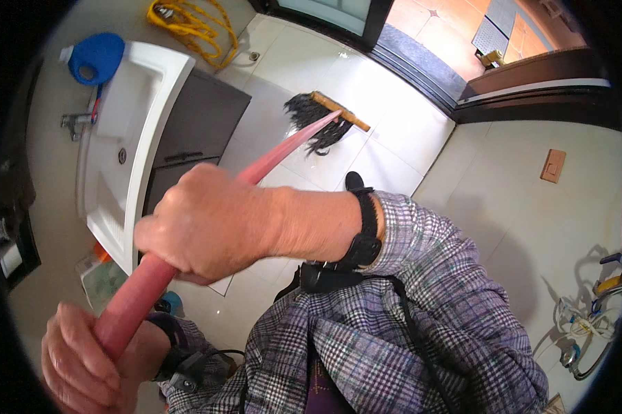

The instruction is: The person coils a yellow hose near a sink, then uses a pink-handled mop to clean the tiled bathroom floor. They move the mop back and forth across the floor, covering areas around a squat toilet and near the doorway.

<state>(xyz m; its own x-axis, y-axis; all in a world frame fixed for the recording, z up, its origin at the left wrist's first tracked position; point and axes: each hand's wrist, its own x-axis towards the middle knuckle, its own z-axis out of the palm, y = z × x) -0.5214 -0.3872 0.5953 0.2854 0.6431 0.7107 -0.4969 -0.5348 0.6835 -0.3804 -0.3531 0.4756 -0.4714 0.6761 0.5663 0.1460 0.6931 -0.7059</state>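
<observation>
Both my hands grip the red handle of a mop point(285, 150), which runs from the lower left up to the middle of the view. My right hand point(207, 222) is closed around the handle's middle part, its back towards the camera. Near the handle's upper end, at the lower left, my left hand point(83, 357) wraps it. The mop head has a wooden crossbar point(355, 118) and black strands point(313, 119) spread over the pale floor tiles point(306, 67).
A white washbasin point(171, 77) on a grey cabinet point(197, 119) stands at the left, with a blue jug point(96, 57) on it. A yellow hose point(192, 26) lies coiled behind. At upper right is a door track point(419, 77); hoses point(585, 321) hang at right.
</observation>
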